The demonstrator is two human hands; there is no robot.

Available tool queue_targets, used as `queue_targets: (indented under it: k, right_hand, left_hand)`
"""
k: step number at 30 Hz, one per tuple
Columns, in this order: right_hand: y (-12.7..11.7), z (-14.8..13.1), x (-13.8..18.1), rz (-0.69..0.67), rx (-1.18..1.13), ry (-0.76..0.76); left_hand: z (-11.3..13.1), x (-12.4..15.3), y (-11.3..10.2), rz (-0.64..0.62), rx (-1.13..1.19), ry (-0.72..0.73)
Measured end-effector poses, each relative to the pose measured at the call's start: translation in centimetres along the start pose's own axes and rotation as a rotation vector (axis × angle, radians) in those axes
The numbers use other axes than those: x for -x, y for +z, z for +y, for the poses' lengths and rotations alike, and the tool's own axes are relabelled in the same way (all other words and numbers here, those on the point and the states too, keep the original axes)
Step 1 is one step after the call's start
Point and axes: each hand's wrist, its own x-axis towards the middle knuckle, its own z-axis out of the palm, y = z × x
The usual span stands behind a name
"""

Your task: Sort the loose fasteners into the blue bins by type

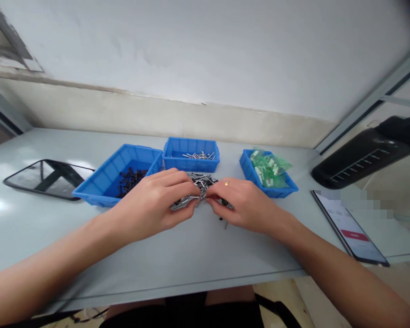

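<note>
A heap of thin silver metal pins (202,181), rivet-like with some dark ones among them, lies on the table between my hands. My left hand (160,198) is closed at the heap's left side, with silver pins between its thumb and fingers. From the right, my right hand (244,205), a ring on one finger, pinches at the heap's edge; what its fingertips hold is hidden. Just behind my left hand, a blue bin (102,180) contains dark pins (131,180). A second blue bin (191,161) behind the heap has loose silver pins (203,156) inside.
At the right, a small blue bin (283,193) holds green-and-clear plastic packets (268,168). Farther right lie a phone (348,228) with its screen lit and a tilted-looking black bottle (362,155). A black-framed stand (48,180) lies at left. A wall (191,114) borders the table's back.
</note>
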Motion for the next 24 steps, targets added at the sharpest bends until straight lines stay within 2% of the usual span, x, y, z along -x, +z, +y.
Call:
queue_targets:
  k: [4,7,12,15,19,24]
  right_hand:
    - [-0.2,-0.2,0.0,0.121,0.028,-0.063]
    - [-0.1,-0.4,0.1,0.188,0.000,-0.160]
    - [0.1,-0.8,0.3,0.236,-0.037,-0.268]
    - [0.1,-0.6,0.3,0.266,-0.045,-0.261]
    - [-0.2,-0.2,0.2,0.292,-0.021,-0.179]
    - [-0.4,-0.1,0.2,0.219,0.029,-0.081]
  left_hand:
    - [0.3,-0.3,0.0,-0.059,0.043,-0.076]
    - [0.7,-0.5,-0.1,-0.127,0.158,-0.113]
    - [1.1,-0.5,-0.2,-0.203,0.327,-0.105]
    - [1.1,-0.5,-0.2,-0.180,0.329,-0.098]
    - [1.0,-0.5,-0.3,-0.063,0.290,-0.107]
    - [0.8,-0.4,-0.5,0.027,0.189,-0.128]
